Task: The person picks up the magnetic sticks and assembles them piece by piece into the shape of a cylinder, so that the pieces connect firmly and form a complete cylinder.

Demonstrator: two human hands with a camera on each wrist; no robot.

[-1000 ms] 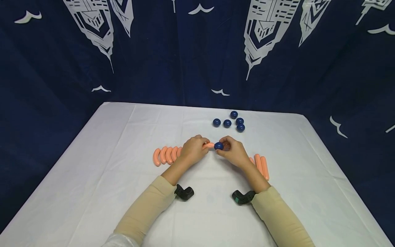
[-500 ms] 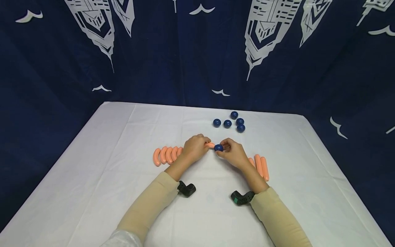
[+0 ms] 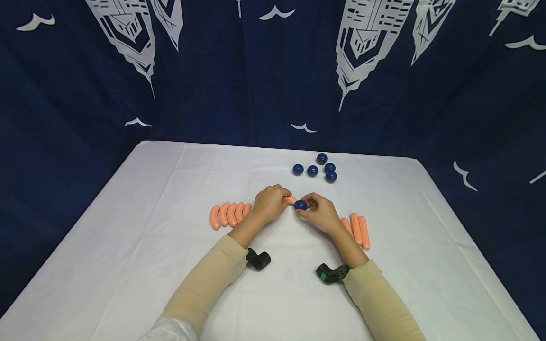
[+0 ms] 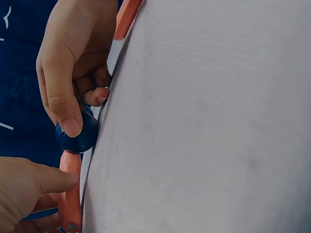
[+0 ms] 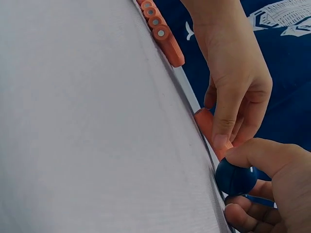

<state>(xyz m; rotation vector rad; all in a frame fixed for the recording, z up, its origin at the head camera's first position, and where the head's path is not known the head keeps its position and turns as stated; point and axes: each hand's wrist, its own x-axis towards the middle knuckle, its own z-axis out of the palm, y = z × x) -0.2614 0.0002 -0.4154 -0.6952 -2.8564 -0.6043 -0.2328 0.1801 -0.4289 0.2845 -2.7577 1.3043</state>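
Observation:
My left hand [image 3: 270,203] pinches an orange rod [image 3: 290,200] between thumb and fingers. A round, dark disc shows on the rod's end in the left wrist view. Thumb and fingers of my right hand [image 3: 322,213] grip a glossy blue ball [image 3: 300,205]. In the left wrist view the ball [image 4: 77,133] meets the far end of the rod [image 4: 71,187]. The right wrist view has the same ball [image 5: 235,177] against the rod [image 5: 210,128], both close above the white cloth. Part of the rod is hidden by my left fingers.
Several curved orange rods [image 3: 232,214] lie in a row left of my left hand. Straighter orange rods [image 3: 356,229] lie beside my right forearm. Several blue balls [image 3: 313,171] are grouped toward the far edge of the white-covered table [image 3: 192,180]. A dark blue curtain [image 3: 213,85] hangs behind.
Over the last second both hands stay together at the rod and ball. The ball has come slightly nearer to me, and my left forearm has shifted a little forward and right.

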